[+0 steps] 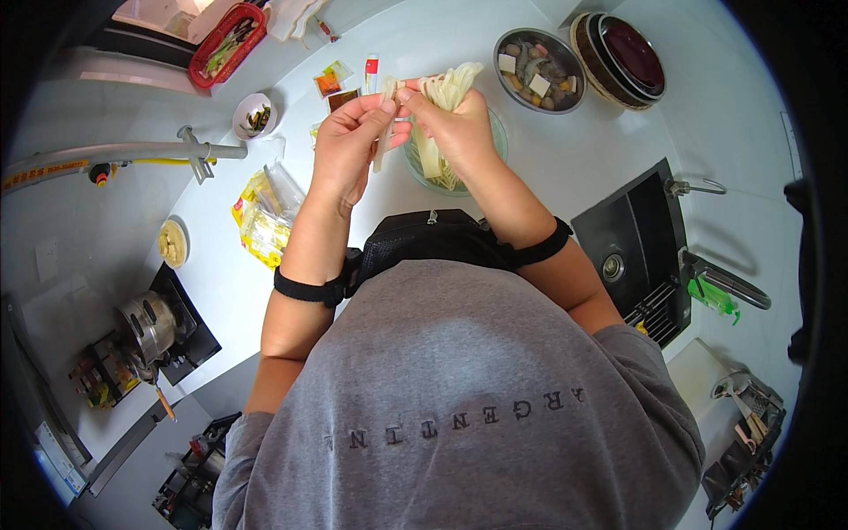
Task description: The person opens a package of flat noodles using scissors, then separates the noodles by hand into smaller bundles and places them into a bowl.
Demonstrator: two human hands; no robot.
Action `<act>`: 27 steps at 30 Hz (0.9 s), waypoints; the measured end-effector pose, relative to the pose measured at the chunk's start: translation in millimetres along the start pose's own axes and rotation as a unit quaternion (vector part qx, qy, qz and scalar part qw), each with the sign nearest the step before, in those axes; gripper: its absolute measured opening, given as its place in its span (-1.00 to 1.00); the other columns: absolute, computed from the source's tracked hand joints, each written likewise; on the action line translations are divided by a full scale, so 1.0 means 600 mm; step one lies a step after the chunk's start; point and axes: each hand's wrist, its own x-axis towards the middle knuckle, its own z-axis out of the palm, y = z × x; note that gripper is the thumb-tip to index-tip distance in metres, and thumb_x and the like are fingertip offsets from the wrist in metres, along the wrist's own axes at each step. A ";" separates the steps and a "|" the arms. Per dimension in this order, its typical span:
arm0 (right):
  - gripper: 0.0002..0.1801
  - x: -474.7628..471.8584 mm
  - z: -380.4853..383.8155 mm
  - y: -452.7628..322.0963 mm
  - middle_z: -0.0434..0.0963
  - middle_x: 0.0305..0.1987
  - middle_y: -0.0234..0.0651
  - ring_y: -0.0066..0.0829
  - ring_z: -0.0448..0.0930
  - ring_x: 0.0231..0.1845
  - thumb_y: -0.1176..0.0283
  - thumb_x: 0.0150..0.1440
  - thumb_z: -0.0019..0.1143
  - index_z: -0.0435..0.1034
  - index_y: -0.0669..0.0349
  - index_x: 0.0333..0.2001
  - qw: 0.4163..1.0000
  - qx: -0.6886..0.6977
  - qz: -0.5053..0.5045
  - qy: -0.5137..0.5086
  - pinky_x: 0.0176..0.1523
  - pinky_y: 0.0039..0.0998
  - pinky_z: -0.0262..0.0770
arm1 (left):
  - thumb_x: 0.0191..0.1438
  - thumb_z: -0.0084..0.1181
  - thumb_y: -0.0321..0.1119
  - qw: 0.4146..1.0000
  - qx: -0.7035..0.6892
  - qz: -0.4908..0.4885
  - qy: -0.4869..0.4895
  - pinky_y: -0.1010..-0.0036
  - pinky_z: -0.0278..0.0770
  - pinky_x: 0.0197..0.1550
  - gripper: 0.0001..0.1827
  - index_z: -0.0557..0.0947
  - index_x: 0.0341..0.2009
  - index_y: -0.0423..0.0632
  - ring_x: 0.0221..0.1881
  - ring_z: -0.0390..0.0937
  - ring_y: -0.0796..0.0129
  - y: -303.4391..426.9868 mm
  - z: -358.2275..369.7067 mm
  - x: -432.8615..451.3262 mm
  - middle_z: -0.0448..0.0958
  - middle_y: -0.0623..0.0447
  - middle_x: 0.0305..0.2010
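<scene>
Pale noodles [447,91] are bunched in my right hand [464,129], with loops standing up above the thumb and a broad flat strand hanging below. My left hand [351,136] pinches a single wide noodle strip [380,152] between thumb and fingers. The fingertips of both hands meet near the top of that strip. Under my right hand is a clear glass bowl [501,152] with more noodles inside, partly hidden by the hand and wrist.
Right of my hands stands a metal bowl [500,83] of shrimp, tofu and balls, beside stacked trays [633,53]. Seasoning packets [328,83], a small white bowl [240,119] and yellow plastic packaging [262,232] lie left. A black sink [636,232] is at right; a pot [149,324] at left.
</scene>
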 end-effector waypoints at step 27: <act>-0.67 0.000 -0.010 -0.008 0.44 -0.46 -0.42 -0.75 0.32 -0.53 0.41 0.20 0.20 0.44 0.44 -0.04 0.993 0.115 0.032 -0.010 -0.41 -0.61 0.24 | 0.25 0.11 -0.27 0.995 -0.041 0.070 0.051 0.65 0.09 -0.56 -0.82 0.54 -0.16 -0.09 -0.63 0.14 0.63 0.013 0.001 -0.003 0.38 0.23 -0.49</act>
